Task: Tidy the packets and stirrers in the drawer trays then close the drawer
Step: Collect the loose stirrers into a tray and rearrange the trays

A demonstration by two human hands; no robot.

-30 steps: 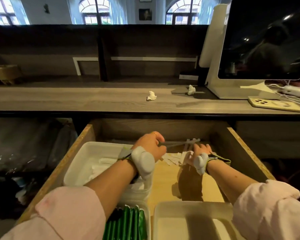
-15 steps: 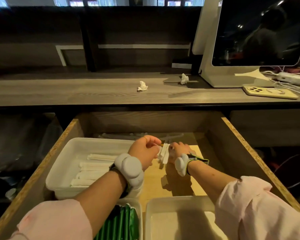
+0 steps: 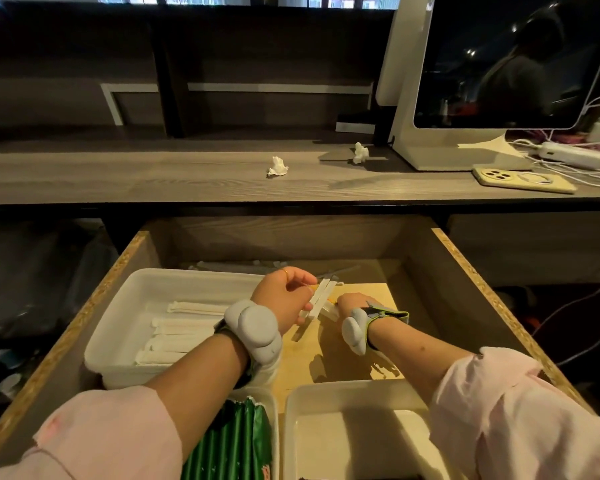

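Packets, a small white bundle, sit pinched in my left hand above the drawer floor, beside the stirrer tray. My right hand lies knuckles-up just beside them; its fingers are hidden, so I cannot tell its grip.

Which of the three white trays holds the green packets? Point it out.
The front-left tray, packed with green packets; the back-left tray holds white wrapped sticks.
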